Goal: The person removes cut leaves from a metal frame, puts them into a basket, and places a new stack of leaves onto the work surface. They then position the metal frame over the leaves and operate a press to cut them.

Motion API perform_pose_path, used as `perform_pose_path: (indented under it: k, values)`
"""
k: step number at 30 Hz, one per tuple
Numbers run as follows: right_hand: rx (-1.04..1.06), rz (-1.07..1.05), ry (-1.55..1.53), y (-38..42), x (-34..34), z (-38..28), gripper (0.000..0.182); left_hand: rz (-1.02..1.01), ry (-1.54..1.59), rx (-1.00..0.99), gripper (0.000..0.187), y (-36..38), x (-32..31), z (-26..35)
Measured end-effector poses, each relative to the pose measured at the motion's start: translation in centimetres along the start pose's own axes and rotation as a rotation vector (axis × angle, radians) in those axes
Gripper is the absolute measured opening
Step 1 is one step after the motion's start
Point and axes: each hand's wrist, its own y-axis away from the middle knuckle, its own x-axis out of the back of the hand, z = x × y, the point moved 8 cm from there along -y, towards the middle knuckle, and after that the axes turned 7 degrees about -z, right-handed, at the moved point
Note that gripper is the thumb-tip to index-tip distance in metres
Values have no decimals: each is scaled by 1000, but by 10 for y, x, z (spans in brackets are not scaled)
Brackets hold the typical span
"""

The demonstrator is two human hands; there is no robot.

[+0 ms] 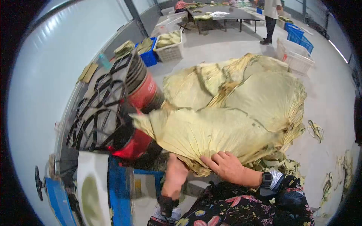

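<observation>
A large, pale yellow-green dried lotus leaf (215, 130) spreads in front of me, its pleated near edge bunched toward my body. My right hand (228, 167) is closed on this near edge, with its thumb and fingertips against the folds. At the left end of the same edge is my left hand (176, 175), slightly blurred, its fingers hidden under the leaf. Beyond and beneath lie more big dried leaves (267, 94) in a wide, overlapping pile. Leaf scraps (277, 165) show under the pile's near right side.
Red-and-black drums (141, 90) and a black metal rack (102, 101) stand close on the left. Blue framing (118, 188) is at lower left. A blue crate (149, 54) and white crates (169, 47) hold leaves. Farther back are a table (226, 14) and a standing person (270, 19).
</observation>
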Motion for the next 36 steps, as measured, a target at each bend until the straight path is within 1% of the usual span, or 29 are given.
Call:
perform_pose_path:
  k: [1, 2, 4, 5, 7, 9, 11, 12, 13, 14, 15, 16, 17, 18, 19, 20, 21, 22, 23, 24, 26, 27, 28, 30, 31, 32, 34, 35, 36]
  values:
    - [39, -70, -11, 5, -21, -17, 62, 169, 201, 72, 64, 14, 32, -19]
    - [45, -81, -19, 10, -38, -29, 62, 278, 191, 99, 55, 29, 52, -34]
    - [64, -93, -25, 19, -69, -49, 61, 385, 116, 87, 39, 42, 81, -57]
    - [46, -72, -29, 21, -76, -55, 59, 393, 124, 89, 39, 51, 96, -63]
    - [40, -31, -34, 21, -75, -72, 54, 64, -1355, -250, 29, 60, 69, -31]
    - [31, 12, -34, 25, -69, -82, 49, 108, -1291, -220, 29, 67, 78, -29]
    - [321, 161, -208, 37, -47, -110, 40, 148, -1228, -195, 29, 69, 77, -17]
    - [326, 155, -210, 38, -43, -111, 40, 322, -607, -123, 28, 72, 89, -4]
    - [432, 164, -246, 43, -38, -118, 38, 467, 20, -53, 28, 79, 95, -5]
    - [543, 176, -283, 46, -32, -125, 36, 480, 24, -65, 28, 83, 85, 13]
    - [567, 60, -333, 39, -32, -125, 36, 500, -56, -120, 29, 90, 78, 37]
    - [600, 61, -339, 38, -37, -127, 36, 524, -137, -181, 32, 98, 78, 59]
    - [443, -267, -580, 32, -70, -123, 40, 392, -780, -208, 36, 108, 74, 85]
    - [277, -603, -793, 32, -104, -121, 46, 432, -790, -238, 36, 116, 77, 95]
    - [162, -582, -828, 17, -112, -116, 49, 472, -799, -289, 39, 124, 79, 108]
    - [221, -581, -820, 6, -118, -119, 49, 513, -812, -344, 43, 133, 80, 122]
    - [100, -500, -1216, -11, -125, -109, 52, 502, -140, -558, 49, 131, 45, 144]
    - [-36, -417, -1611, -23, -141, -94, 54, 525, -162, -605, 49, 138, 44, 151]
    - [54, -623, -1694, -28, -179, -91, 64, 560, -258, -654, 52, 148, 45, 158]
    - [101, -651, -1683, -46, -173, -94, 64, 597, -349, -698, 55, 160, 46, 165]
    - [151, -456, -2062, -97, -135, -94, 71, 679, -321, -700, 64, 173, 54, 159]
    - [215, -325, -2463, -127, -80, -108, 65, 696, -243, -760, 65, 177, 56, 155]
    - [258, -385, -2460, -133, -85, -110, 65, 710, -167, -827, 65, 183, 60, 151]
    - [34, -454, -2708, -150, -117, -101, 74, 714, -122, -951, 63, 200, 79, 152]
    - [189, -331, -2651, -170, -74, -112, 69, 677, -47, -1079, 62, 208, 77, 159]
    - [205, -413, -2654, -179, -74, -118, 69, 647, 32, -1200, 61, 218, 74, 161]
    - [21, -413, -2354, -193, -90, -113, 60, 797, 22, -1256, 58, 227, 72, 155]
    - [-114, -420, -2549, -199, -83, -116, 52, 892, 14, -1264, 55, 233, 73, 154]
    - [-97, -490, -2542, -204, -87, -121, 52, 930, 14, -1304, 55, 248, 80, 157]
